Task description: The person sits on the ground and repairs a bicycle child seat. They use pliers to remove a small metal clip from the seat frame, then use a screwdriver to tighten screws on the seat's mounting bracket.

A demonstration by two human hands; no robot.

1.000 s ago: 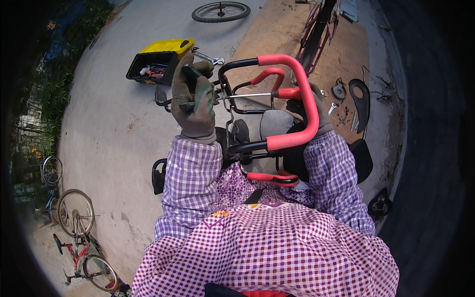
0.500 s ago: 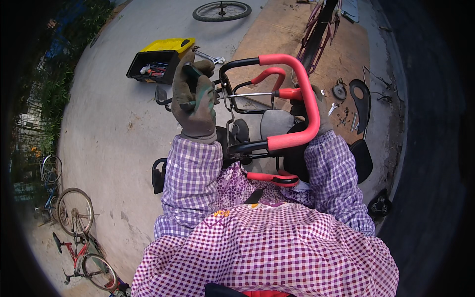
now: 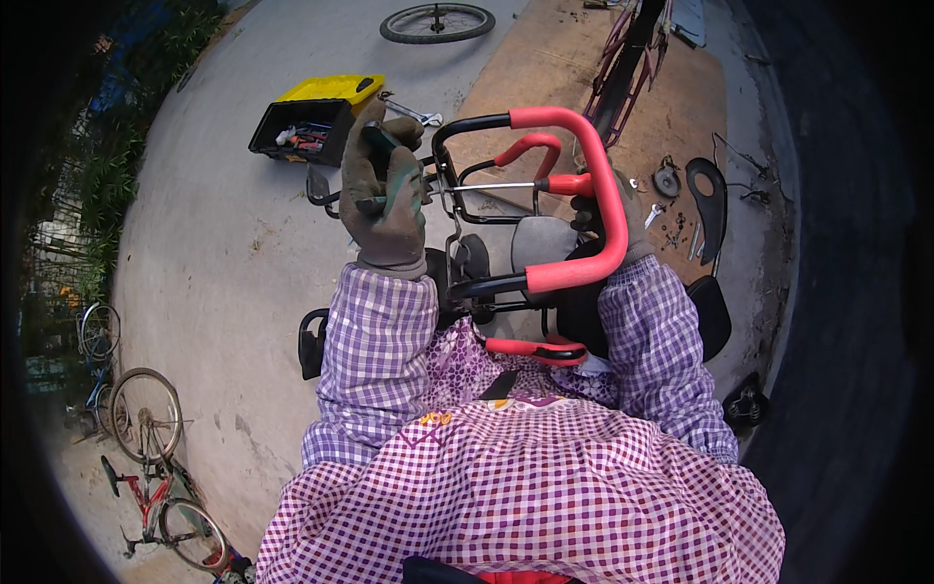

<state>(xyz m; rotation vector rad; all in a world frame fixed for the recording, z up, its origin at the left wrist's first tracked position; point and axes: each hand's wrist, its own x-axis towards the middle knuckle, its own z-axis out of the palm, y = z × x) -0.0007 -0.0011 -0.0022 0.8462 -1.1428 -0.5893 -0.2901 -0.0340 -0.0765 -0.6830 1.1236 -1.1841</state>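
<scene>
Gripping the red handle of a screwdriver (image 3: 555, 183), the gloved fingers of our right hand (image 3: 637, 222) curl behind the red bar of the frame (image 3: 611, 195), which hides part of that grip. The shaft runs level to our left, across the black tubing. We have the frame raised off the floor (image 3: 214, 292), between our hands and just beyond our checked smock (image 3: 520, 487). Our left hand (image 3: 386, 200), gloved too, is up beside the frame's left side, near the screwdriver's tip. Its fingers are bent; we cannot tell whether they pinch anything, nor exactly where the tip meets the metal.

Beyond that hand, a toolbox (image 3: 316, 89) stands on the floor with its yellow lid open, a wrench (image 3: 413, 113) beside it. Farther off, a wheel (image 3: 438, 39) lies near the left edge of the board (image 3: 691, 107). Toward the board's far edge we see a bike frame (image 3: 628, 78); near its right edge are a round metal part (image 3: 666, 180) and a black guard (image 3: 716, 224).
</scene>
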